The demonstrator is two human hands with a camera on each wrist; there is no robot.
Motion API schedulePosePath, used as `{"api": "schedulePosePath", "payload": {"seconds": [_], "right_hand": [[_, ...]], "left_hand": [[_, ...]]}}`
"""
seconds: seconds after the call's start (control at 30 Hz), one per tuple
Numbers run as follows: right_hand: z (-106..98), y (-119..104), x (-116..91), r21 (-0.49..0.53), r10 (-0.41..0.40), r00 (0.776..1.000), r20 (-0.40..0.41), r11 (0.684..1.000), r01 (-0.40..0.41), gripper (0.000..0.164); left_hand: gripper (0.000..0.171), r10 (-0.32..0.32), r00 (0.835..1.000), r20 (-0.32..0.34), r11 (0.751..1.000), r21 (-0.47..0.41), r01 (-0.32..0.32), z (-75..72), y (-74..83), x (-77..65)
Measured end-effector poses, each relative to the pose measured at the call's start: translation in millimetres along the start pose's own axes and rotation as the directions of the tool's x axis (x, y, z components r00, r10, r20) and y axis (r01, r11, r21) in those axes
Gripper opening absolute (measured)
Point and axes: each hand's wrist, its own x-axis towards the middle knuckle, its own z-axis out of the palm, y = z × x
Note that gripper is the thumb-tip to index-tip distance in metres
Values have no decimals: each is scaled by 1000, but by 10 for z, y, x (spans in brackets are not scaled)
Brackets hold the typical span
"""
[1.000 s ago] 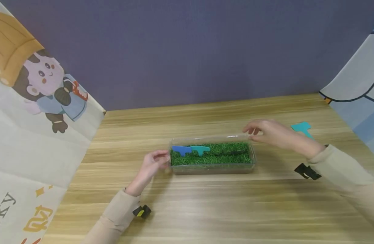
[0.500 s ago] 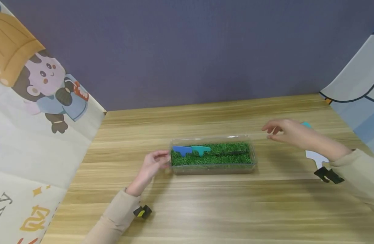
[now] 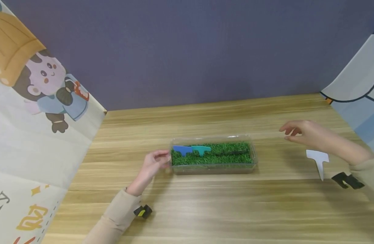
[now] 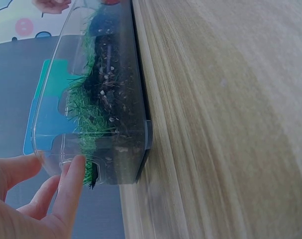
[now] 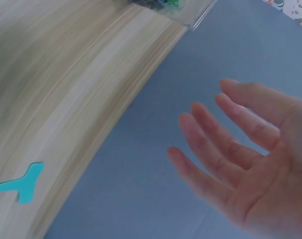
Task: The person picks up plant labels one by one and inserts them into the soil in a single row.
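My left hand [image 3: 152, 165] holds the left end of a clear plastic planter box [image 3: 215, 168], thumb at the rim and fingers against the end wall in the left wrist view. Green artificial grass [image 3: 229, 158] fills the box, over dark soil-like filling. A blue plant label [image 3: 182, 150] and a teal plant label [image 3: 201, 149] stand upright side by side in its left part. My right hand [image 3: 299, 132] hovers right of the box with fingers loosely bent and holding nothing. A white T-shaped plant label [image 3: 318, 159] lies on the table nearby, below the right forearm in the head view.
Another teal plant label [image 5: 25, 184] lies on the wooden table [image 3: 205, 210], hidden behind the right arm in the head view. A dark blue-grey panel [image 3: 193, 51] stands at the back. Printed cloths hang at both sides.
My right hand has moved right, away from the box's right end. Its arm uncovers the white label and now hides the loose teal one. The left hand stays at the box.
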Motion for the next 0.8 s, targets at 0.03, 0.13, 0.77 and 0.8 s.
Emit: {"api": "schedulePosePath", "payload": {"seconds": [0.03,0.13,0.77,0.8], "right_hand": [[-1,21,-13,0,3,1000,2,1000,-3,26],[1,81,-48,8,12,1000,9,1000,-13,26],[135,501,-213,11,45,999,25,999,-45,28],[140,527,-220,18,49,998,50,999,-50,29]], "left_hand": [[33,-1,1000,-1,1000,1,1,1,2,-2],[32,-2,1000,-4,1000,6,2,4,5,-6],[33,-9,1000,-1,1000,-4,9,4,19,-18],[33,-8,1000,-2,1000,-3,8,3,18,-17]]}}
